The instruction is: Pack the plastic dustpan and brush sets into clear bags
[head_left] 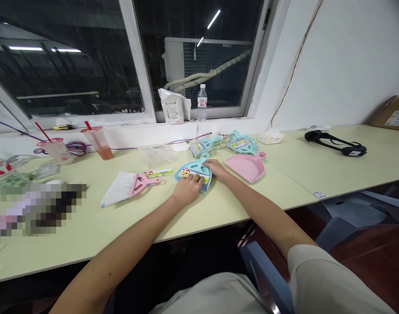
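A teal dustpan and brush set (197, 165) with a colourful label lies on the table in front of me. My left hand (188, 188) rests on its lower part, over the label, fingers bent against it. At the right of its handle, my right hand (215, 168) grips the set with thumb and fingers. Left of the set lies a pink brush (142, 184) with white bristles, and a loose label strip (158, 173) is just behind it. A pink dustpan (247, 167) sits to the right. Two more teal sets (242, 144) in clear wrapping lie behind.
Two cups with red straws (100, 144) stand back left, near coiled wires. A bottle (202, 103) and a white package (173, 109) stand on the sill. A black headset (335, 144) and a cardboard box (391, 114) are at right. A blurred patch covers the left.
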Demonstrator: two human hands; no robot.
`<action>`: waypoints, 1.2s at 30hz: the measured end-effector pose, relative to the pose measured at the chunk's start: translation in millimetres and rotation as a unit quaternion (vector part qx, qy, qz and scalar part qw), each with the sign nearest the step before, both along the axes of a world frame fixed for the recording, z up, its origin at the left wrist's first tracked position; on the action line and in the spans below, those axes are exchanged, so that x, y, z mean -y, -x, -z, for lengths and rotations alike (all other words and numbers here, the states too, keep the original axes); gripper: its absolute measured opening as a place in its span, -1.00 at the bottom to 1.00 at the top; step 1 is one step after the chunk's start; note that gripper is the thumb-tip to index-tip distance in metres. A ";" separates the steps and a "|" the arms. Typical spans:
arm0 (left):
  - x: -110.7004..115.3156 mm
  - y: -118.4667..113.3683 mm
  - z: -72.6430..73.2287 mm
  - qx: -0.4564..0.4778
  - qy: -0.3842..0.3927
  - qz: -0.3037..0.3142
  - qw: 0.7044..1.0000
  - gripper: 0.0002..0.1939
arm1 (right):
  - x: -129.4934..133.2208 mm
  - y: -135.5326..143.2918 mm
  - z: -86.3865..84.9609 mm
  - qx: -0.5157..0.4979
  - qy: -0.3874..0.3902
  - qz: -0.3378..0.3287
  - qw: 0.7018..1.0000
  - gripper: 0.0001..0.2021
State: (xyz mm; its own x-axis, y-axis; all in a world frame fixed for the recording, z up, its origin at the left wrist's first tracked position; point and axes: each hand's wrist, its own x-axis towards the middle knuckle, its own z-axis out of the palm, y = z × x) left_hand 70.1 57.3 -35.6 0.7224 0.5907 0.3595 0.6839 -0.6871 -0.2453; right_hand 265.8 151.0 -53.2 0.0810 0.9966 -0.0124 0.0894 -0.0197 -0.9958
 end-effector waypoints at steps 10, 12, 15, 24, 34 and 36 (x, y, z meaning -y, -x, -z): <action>-5.8 9.4 -11.7 0.082 -0.010 0.045 0.996 -0.54 | -2.3 -3.5 0.2 -0.048 0.029 -0.009 0.998 -0.95; -17.3 22.8 -23.2 0.122 -0.028 0.019 0.992 -0.55 | -3.1 -5.5 -1.9 -0.065 0.047 -0.009 0.997 -0.98; -40.9 52.9 -36.2 0.174 -0.046 -0.095 0.979 -0.54 | -4.2 -9.0 -5.0 -0.083 0.077 0.000 0.994 -0.96; -89.2 111.6 -30.3 0.181 -0.013 -0.324 0.928 -0.54 | -0.8 -8.5 -7.3 -0.089 0.084 -0.011 0.992 -0.95; -107.7 120.1 -25.5 0.179 -0.014 -0.413 0.893 -0.48 | -0.1 -7.3 -5.8 -0.090 0.077 -0.008 0.993 -0.97; -110.4 122.8 -26.7 0.178 -0.002 -0.422 0.889 -0.44 | 0.7 -6.9 -6.3 -0.089 0.075 -0.009 0.993 -0.96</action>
State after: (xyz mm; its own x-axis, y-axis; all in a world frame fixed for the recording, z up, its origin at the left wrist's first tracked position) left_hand -52.7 167.7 -9.0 -0.1371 0.8661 0.4806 0.9902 0.1074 0.0889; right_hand 272.7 150.3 -46.8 0.0456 0.9837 -0.1741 -0.0865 -0.1697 -0.9817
